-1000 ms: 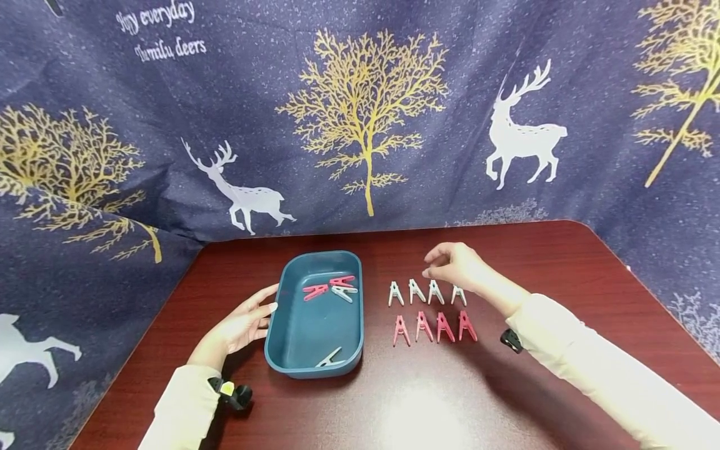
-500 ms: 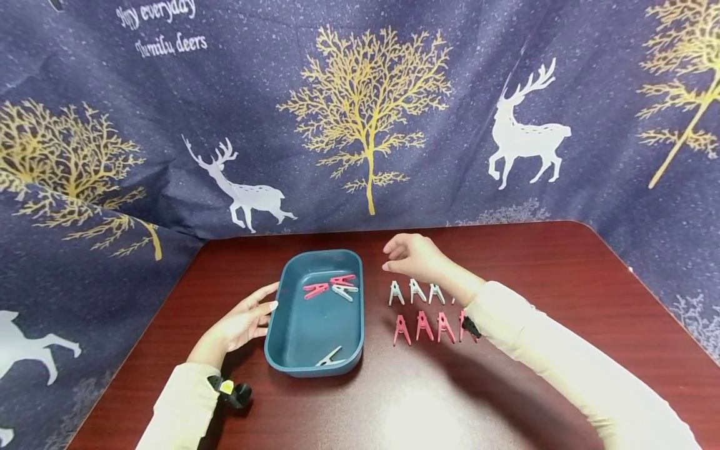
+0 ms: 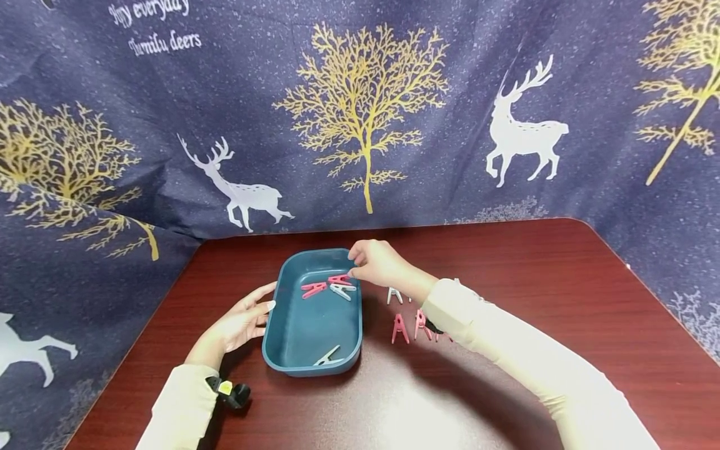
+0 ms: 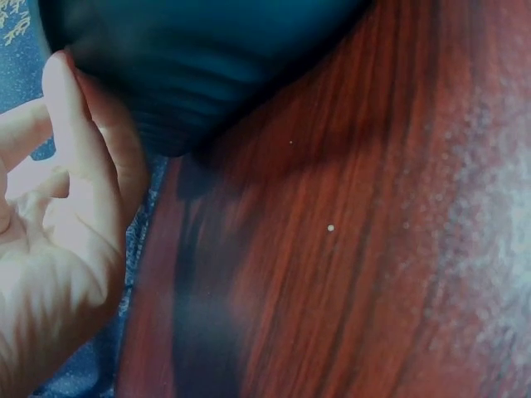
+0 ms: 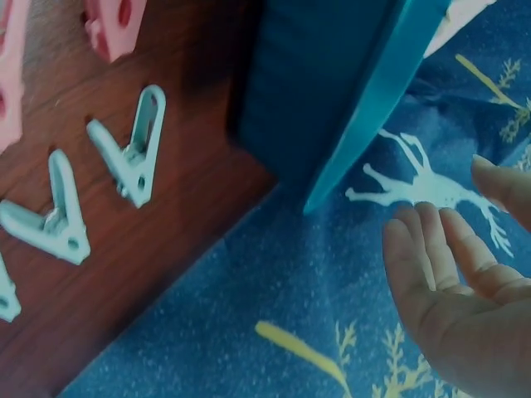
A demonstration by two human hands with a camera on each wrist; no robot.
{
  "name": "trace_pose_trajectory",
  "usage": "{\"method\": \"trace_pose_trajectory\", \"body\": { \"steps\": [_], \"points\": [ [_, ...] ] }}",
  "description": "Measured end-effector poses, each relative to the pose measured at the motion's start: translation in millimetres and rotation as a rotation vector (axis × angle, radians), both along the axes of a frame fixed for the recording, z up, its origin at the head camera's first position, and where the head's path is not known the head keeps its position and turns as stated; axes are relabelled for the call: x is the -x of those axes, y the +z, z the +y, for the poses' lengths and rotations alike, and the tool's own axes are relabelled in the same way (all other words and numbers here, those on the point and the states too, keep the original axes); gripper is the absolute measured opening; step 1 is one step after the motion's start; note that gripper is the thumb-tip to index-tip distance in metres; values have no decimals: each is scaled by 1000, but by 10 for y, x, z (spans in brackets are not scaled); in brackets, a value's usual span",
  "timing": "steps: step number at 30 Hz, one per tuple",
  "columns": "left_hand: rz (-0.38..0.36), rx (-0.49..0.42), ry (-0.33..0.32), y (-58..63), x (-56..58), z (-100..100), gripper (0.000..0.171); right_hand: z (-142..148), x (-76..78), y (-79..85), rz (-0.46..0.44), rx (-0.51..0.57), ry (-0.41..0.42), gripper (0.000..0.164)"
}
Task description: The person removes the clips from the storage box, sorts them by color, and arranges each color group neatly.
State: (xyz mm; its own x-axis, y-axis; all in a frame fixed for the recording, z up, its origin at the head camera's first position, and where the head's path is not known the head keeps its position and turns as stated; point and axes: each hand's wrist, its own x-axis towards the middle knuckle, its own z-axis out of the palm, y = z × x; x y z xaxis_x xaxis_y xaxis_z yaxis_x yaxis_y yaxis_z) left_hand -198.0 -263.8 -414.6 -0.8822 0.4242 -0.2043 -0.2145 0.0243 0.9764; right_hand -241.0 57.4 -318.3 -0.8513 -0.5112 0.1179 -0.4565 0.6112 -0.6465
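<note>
1. Low in the frame's centre-left, a blue tub (image 3: 306,373) sits on the red-brown worktop (image 3: 298,412); a pale peg (image 3: 328,357) lies in its near end.
2. At the tub's left side the left hand (image 3: 240,325) touches it, fingers relaxed.
3. Right of the tub lie pink pegs (image 3: 400,329), some partly behind the sleeve (image 3: 523,350); beyond them, pale pegs (image 3: 395,295).
4. Toward the tub's far end, two pink pegs (image 3: 313,290) and another pale peg (image 3: 342,292).
5. By its upper right rim hovers the right hand (image 3: 377,262), thumb and fingers apart.
6. Behind, a deer-printed cloth (image 3: 439,156).

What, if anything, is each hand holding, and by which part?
Nothing is plainly gripped: the left hand touches the left side of the tub; the right hand is empty.
</note>
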Motion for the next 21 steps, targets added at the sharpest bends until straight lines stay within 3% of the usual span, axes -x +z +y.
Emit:
{"method": "trace_pose_trajectory", "body": {
  "steps": [13, 21],
  "points": [
    [8, 17, -5, -3, 33, -24, 55, -316, 60, -237, 29, -26, 39, 27],
    [-6, -4, 12, -11, -2, -9, 55, -521, 144, -399, 106, -198, 59, 27]
  ]
}}
